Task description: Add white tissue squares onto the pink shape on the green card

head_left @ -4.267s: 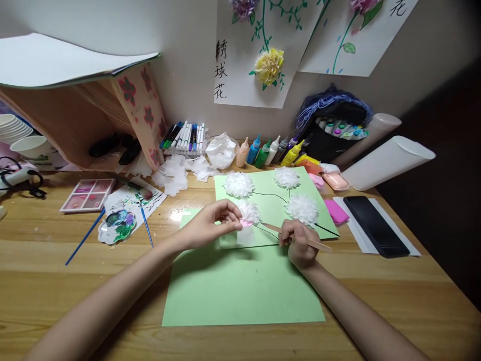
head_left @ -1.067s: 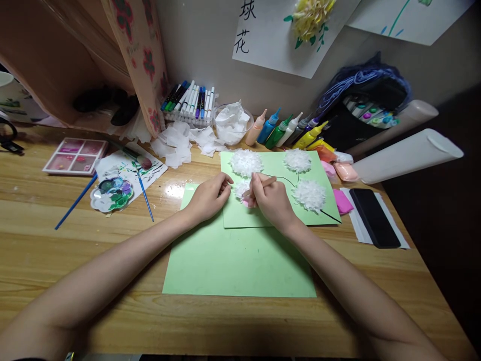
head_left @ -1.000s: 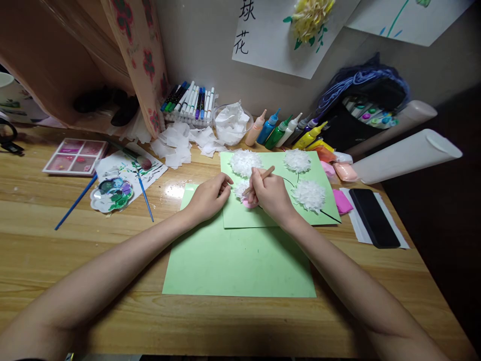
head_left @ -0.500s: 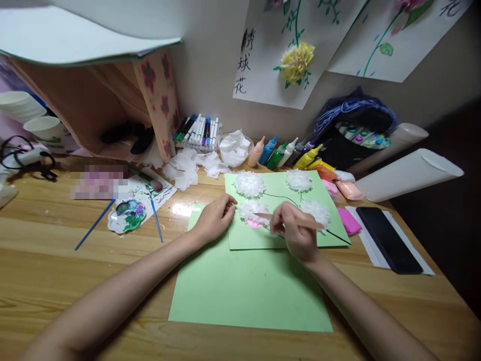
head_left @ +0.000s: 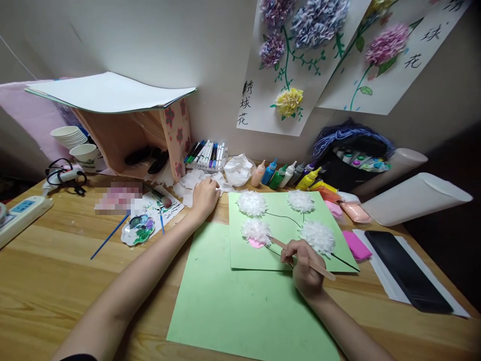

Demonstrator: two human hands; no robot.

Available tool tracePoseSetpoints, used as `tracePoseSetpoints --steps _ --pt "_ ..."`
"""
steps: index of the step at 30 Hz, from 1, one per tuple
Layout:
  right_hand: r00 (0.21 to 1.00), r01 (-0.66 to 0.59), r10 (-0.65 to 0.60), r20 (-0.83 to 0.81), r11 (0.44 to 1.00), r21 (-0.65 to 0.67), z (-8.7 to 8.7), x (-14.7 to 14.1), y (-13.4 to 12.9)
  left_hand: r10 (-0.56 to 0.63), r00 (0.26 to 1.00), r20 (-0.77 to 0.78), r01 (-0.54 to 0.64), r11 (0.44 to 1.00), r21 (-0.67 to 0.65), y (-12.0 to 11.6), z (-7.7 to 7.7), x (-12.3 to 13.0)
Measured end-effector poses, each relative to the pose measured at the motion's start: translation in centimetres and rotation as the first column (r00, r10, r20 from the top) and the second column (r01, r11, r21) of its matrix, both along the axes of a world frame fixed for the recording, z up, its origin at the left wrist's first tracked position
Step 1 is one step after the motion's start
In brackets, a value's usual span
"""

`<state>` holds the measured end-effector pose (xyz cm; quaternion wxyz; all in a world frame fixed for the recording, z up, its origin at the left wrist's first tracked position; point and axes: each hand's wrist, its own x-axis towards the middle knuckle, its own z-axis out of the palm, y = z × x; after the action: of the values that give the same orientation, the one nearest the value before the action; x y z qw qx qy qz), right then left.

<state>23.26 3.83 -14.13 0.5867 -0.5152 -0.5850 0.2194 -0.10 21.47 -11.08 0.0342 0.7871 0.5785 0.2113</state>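
Observation:
My right hand (head_left: 306,265) grips a flat wooden craft stick (head_left: 323,269), its far tip touching a white paper flower (head_left: 256,229) with a pink patch (head_left: 256,242) at its lower edge. This flower is one of several ruffled ones on a light green sheet (head_left: 278,260) with thin black stem lines. My left hand (head_left: 206,198) reaches over torn white tissue paper (head_left: 184,186); its fingers are bent and mostly hidden by the hand's back, so a hold cannot be made out. A larger green sheet (head_left: 225,311) lies underneath.
A bowl of tissue (head_left: 238,169), paint bottles (head_left: 278,178) and markers (head_left: 206,154) line the wall. Left are a paint palette (head_left: 138,230), brushes and a power strip (head_left: 22,215). A phone (head_left: 408,271) and pink clay pack (head_left: 356,245) lie right.
My left hand has left the green sheet's edge and moved up and left to the tissue paper. My right hand still holds the stick at the same flower. The view has tilted upward.

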Motion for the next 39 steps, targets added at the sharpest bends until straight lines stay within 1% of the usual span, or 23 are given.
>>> tracePoseSetpoints --steps 4,6,8,10,15,17,18,20,23,26,30,32,34,36,39 --pt "1.000 0.028 -0.028 -0.010 1.000 0.002 -0.1 0.1 -0.1 0.051 0.997 0.053 -0.053 0.998 0.039 0.0 0.2 -0.2" --pt "1.000 0.016 -0.016 -0.016 1.000 0.001 -0.1 0.0 -0.1 0.060 0.992 0.108 -0.063 0.998 0.028 -0.1 0.5 -0.5" --pt "1.000 0.003 -0.003 -0.022 1.000 0.002 -0.1 -0.1 -0.1 0.046 0.989 0.138 -0.048 0.999 0.010 -0.1 0.7 -0.8" --pt "1.000 -0.007 0.007 -0.022 1.000 0.005 -0.1 -0.1 -0.1 0.005 0.994 0.112 -0.005 1.000 0.006 0.0 0.7 -0.8" --pt "1.000 -0.021 0.021 0.001 1.000 0.012 -0.3 -0.1 -0.3 -0.090 0.993 -0.074 0.094 0.994 0.047 0.5 0.0 -0.4" --pt "1.000 -0.023 0.022 0.006 1.000 0.018 -0.3 0.0 -0.3 -0.102 0.992 -0.080 0.106 0.993 0.055 0.7 -0.1 -0.2" --pt "1.000 -0.023 0.023 0.006 0.999 0.025 -0.3 0.0 -0.3 -0.093 0.994 -0.050 0.096 0.994 0.057 0.8 -0.1 -0.2" --pt "1.000 -0.025 0.025 0.002 0.999 0.036 -0.2 0.0 -0.3 -0.057 0.996 0.068 0.053 0.998 0.046 0.9 0.0 -0.3" --pt "1.000 -0.028 0.028 0.001 0.999 0.031 -0.2 0.0 -0.3 -0.013 0.959 0.284 0.014 1.000 -0.002 0.8 0.7 -0.5" --pt "0.999 -0.031 0.031 0.010 0.999 0.018 -0.3 -0.1 -0.3 -0.045 0.901 0.431 0.060 0.998 -0.020 -0.2 1.7 -0.6" --pt "0.999 -0.027 0.027 0.020 1.000 -0.001 -0.2 -0.1 -0.3 -0.132 0.825 0.550 0.192 0.980 -0.053 -3.2 3.3 0.1" --pt "0.999 -0.027 0.027 0.019 1.000 -0.010 -0.2 -0.1 -0.2 -0.185 0.817 0.547 0.250 0.967 -0.046 -4.6 4.1 0.4" --pt "0.999 -0.035 0.035 0.020 0.999 -0.016 -0.1 -0.1 -0.2 -0.210 0.848 0.486 0.232 0.973 0.016 -5.2 4.5 0.4" --pt "0.999 -0.047 0.047 0.027 0.999 -0.017 -0.1 -0.1 -0.2 -0.172 0.904 0.390 0.153 0.985 0.079 -4.9 4.6 -0.1" --pt "0.997 -0.063 0.064 0.045 0.998 -0.019 0.0 -0.2 -0.2 -0.056 0.980 0.189 0.035 0.993 0.113 -3.6 4.0 -1.3"
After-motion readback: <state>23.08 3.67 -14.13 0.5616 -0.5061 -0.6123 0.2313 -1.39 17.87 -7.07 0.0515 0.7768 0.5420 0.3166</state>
